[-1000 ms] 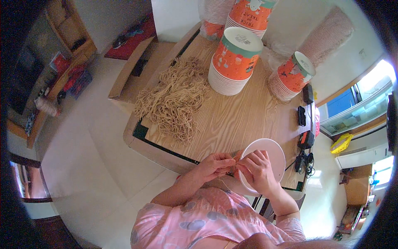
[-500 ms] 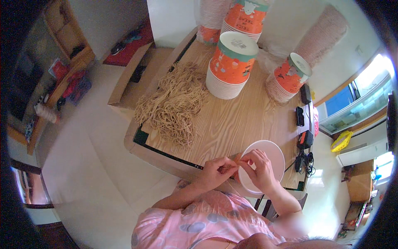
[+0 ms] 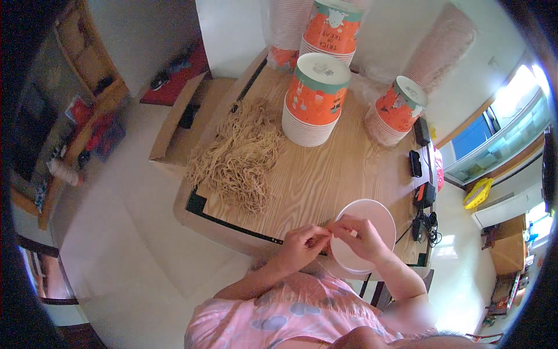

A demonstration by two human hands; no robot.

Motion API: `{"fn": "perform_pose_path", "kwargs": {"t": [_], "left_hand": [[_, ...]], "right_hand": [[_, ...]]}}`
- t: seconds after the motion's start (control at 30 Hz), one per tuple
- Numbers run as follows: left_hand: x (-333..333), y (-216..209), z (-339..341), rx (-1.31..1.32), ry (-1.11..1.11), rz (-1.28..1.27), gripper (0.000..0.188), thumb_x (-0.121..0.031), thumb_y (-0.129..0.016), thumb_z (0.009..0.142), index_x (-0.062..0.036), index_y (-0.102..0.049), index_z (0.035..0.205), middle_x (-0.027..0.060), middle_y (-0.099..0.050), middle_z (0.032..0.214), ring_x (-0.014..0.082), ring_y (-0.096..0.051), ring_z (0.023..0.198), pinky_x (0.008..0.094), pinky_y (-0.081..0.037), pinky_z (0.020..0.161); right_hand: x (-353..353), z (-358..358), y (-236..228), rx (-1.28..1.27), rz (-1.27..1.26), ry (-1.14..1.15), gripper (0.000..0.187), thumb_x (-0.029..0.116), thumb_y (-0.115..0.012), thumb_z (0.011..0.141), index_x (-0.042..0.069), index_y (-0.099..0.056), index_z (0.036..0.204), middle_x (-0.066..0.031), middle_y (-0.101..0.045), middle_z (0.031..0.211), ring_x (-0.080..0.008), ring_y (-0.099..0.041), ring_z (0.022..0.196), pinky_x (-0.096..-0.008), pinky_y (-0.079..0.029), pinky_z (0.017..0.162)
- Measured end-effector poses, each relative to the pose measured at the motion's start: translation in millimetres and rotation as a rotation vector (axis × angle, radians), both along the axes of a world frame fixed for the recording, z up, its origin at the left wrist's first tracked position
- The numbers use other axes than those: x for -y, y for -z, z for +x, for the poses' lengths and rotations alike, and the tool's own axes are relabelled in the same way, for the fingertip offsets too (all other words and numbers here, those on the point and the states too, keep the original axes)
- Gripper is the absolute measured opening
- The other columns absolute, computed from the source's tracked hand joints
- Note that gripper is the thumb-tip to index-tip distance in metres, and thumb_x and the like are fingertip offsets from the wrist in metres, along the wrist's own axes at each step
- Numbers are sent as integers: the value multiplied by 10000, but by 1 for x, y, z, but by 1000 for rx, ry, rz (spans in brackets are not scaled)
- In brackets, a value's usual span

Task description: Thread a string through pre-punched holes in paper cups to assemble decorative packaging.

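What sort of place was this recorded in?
Probably a room in a home, apparently doubling as a workspace: a heap of tan cord and a stack of patterned buckets sit on a wood-grain table.

Wood-grain table bears tangled tan cord; stacked orange buckets.

I'm looking at a pink, short-sleeved top scattered with rounded grey patches, large and small, with a curved neckline; the forearms and hands are bare.
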State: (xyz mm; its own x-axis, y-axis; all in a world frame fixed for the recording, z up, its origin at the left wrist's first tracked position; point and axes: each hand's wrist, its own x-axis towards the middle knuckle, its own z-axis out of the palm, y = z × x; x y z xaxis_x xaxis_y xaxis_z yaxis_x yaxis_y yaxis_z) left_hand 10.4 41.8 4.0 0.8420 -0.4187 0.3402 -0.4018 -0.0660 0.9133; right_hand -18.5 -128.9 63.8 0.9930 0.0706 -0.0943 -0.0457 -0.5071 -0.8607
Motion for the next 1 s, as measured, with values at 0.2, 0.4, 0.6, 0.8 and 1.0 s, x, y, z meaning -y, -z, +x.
{"fn": "perform_pose_path", "kwargs": {"t": [0.2,0.4,0.6,0.8,1.0], "left_hand": [[-5,4,-3,-211,1,-12,110,-89,-669,792,-50,-653,893,5,-589,649,36,-470,531,216,-395,477],[-5,1,1,-168,-70,-31,98,-72,-665,784,-51,-645,878,13,-586,647,57,-470,511,227,-386,465],[-7,-5,2,-96,-104,6,115,-57,-670,770,-50,-620,874,43,-596,677,92,-506,514,245,-417,482],[-4,2,4,66,-132,-25,142,-32,-662,758,-54,-604,885,61,-566,689,151,-552,544,275,-434,487],[-8,0,2,86,-106,67,131,-57,-671,758,-57,-610,873,61,-549,698,190,-557,560,298,-437,490]], "right_hand": [[-3,0,-6,50,-76,-89,153,85,-620,801,67,-679,941,-96,-599,791,-193,-577,671,-309,-470,620],[-5,2,-5,121,-122,-51,130,45,-631,761,28,-658,886,-83,-575,754,-191,-570,685,-298,-467,635],[-9,3,-11,138,-172,-56,127,43,-624,755,16,-653,876,-97,-580,769,-210,-582,704,-300,-472,652],[-5,4,-5,75,-114,-31,124,39,-628,749,15,-655,867,-87,-584,763,-190,-571,692,-291,-461,645],[-6,4,-2,83,-98,-8,94,40,-630,751,12,-663,835,-81,-580,732,-171,-562,683,-285,-454,633]]}}
